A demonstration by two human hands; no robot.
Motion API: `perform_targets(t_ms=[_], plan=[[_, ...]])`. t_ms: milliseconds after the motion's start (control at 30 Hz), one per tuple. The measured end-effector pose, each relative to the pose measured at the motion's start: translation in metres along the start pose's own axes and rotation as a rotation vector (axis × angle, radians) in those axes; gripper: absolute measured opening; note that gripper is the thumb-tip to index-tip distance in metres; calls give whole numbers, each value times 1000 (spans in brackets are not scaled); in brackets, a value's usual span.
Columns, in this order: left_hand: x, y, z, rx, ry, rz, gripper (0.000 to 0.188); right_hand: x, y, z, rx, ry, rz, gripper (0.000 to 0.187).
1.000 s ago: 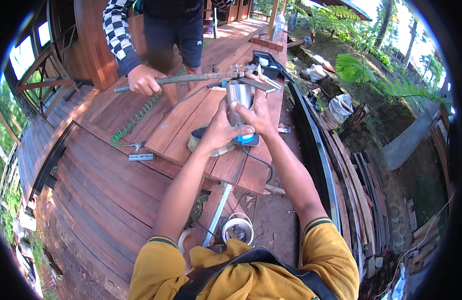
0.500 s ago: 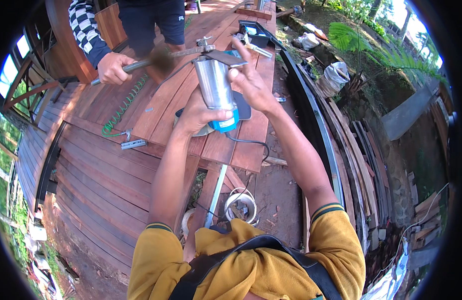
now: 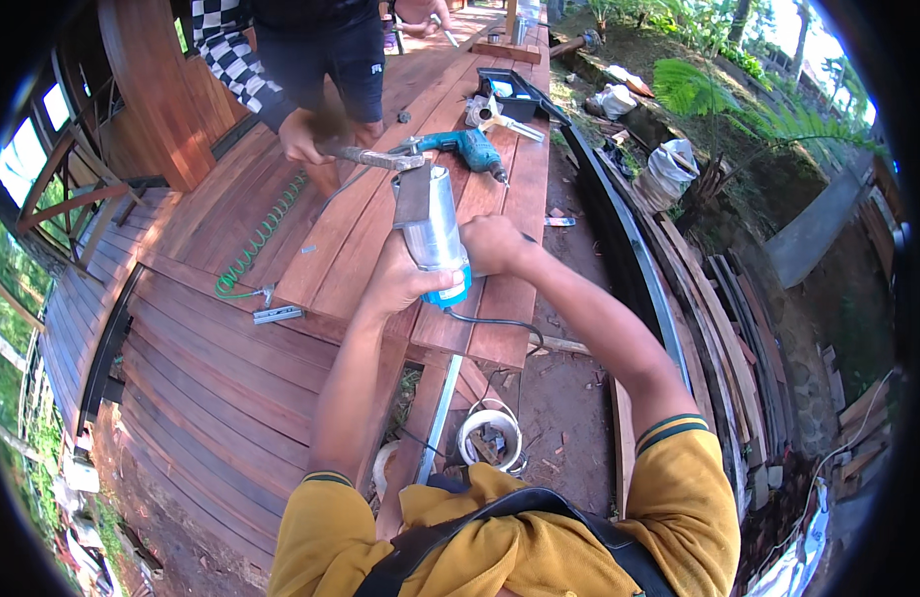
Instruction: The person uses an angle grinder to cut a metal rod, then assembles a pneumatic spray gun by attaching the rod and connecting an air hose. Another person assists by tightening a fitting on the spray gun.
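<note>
L hand (image 3: 392, 281) wrapped round power tool (image 3: 440, 221); R hand (image 3: 492, 245) curled beside it, can't tell if gripping smth; cord (image 3: 495, 321) cld snag n yank tool loose

Most fingers of our left grip (image 3: 393, 271) are hidden behind the silver-and-blue cylindrical power tool (image 3: 435, 234); the palm of our curled right grip (image 3: 492, 245) is turned from us. A brown blur (image 3: 328, 121) sits beside the co-worker's hand (image 3: 301, 137), which hides the end of the long grey metal bar (image 3: 375, 158). Below the red-brown plank deck's (image 3: 490, 328) near edge, we cannot identify the small scraps (image 3: 488, 438) in the round white bucket (image 3: 463, 436).
</note>
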State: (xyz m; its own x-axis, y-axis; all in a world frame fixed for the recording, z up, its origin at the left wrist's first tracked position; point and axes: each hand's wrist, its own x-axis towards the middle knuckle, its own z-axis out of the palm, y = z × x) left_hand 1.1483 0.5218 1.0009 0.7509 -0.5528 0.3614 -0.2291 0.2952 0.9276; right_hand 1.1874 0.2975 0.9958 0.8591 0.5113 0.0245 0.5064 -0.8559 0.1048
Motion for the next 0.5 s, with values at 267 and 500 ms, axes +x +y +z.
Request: perform_targets(t_ms=[267, 500], plan=[[26, -40, 0, 105, 14, 237, 75, -143, 61, -75, 922, 273, 304, 59], [40, -54, 16, 160, 132, 347, 66, -230, 1, -38, 1330, 493, 396, 71]])
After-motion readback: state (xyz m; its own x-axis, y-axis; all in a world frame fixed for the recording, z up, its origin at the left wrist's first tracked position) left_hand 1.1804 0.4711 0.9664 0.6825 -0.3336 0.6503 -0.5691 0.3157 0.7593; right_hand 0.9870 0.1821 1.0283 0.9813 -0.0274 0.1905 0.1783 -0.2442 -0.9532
